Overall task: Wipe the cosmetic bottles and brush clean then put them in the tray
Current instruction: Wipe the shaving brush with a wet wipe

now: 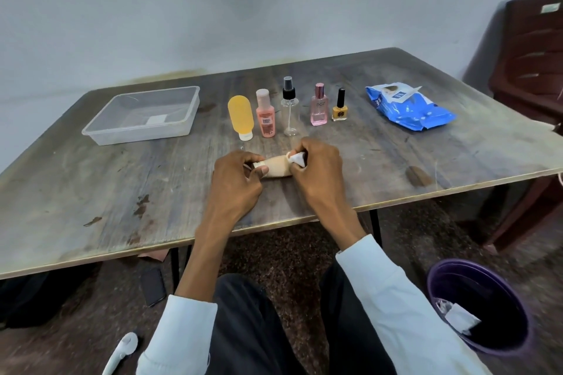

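At table centre, near the front edge: a beige tube (pixel 275 168) is lying sideways between both hands, just above the worn wooden table (pixel 91 192). Left hand (pixel 236 175) is gripping the tube's capped end, fingers curled round it, thumb on top. Right hand (pixel 316 170) is pinching a white wipe (pixel 297 158) against the tube's other end, fingers bent tight over the wipe.

Behind the hands, a row is standing upright, left to right: a yellow squeeze bottle (pixel 240 117) resting on its white cap; a peach-pink bottle (pixel 265 117) with a barcode label; a clear spray bottle (pixel 289 109) with a black pump; a pink perfume bottle (pixel 319 106) with a rosy cap; a yellow nail polish bottle (pixel 339 106) with a black cap. Each is sitting apart from its neighbour.

Far left on the table: a clear plastic tray (pixel 100 131), holding only a small white label on its floor.

Far right on the table: a blue wet-wipe pack (pixel 408 106), flap peeled open.

On the floor at right: a purple bin (pixel 438 289) containing crumpled white wipes (pixel 457 316). A dark phone (pixel 151 286) is lying on the floor under the table. A brown chair (pixel 530 49) is standing beyond the table's right corner.
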